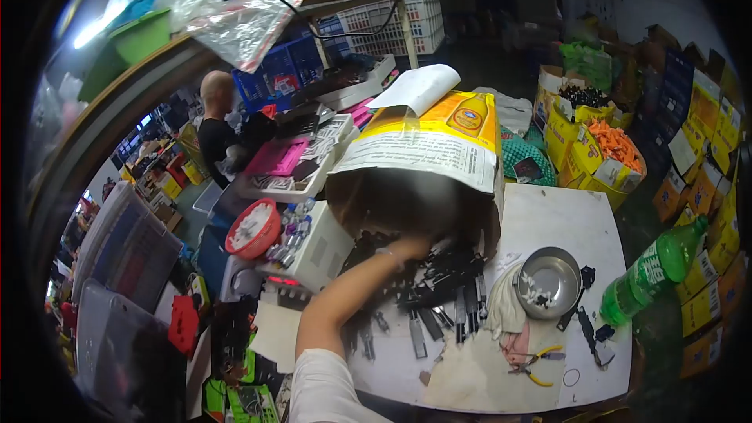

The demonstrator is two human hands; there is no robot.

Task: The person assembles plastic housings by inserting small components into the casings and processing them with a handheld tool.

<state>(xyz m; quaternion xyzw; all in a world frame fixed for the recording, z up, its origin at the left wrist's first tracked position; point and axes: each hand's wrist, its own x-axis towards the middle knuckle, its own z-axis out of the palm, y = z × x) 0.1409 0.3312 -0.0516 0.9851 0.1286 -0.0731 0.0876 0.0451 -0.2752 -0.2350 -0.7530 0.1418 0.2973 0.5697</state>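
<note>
Honestly can't tell if the fingers on the left hand (412, 248) are spread or pinching, they're blurry and shadowed. The heap of small black plastic parts (450, 272) is right under and around them, at the mouth of a yellow-and-white cardboard box (439, 160) and out onto the white table (564, 219). Off to the right there's a round silver metal bowl (562, 268) with white bits inside, yellow-handled pliers (536, 361) and a green plastic bottle (654, 270).
</note>
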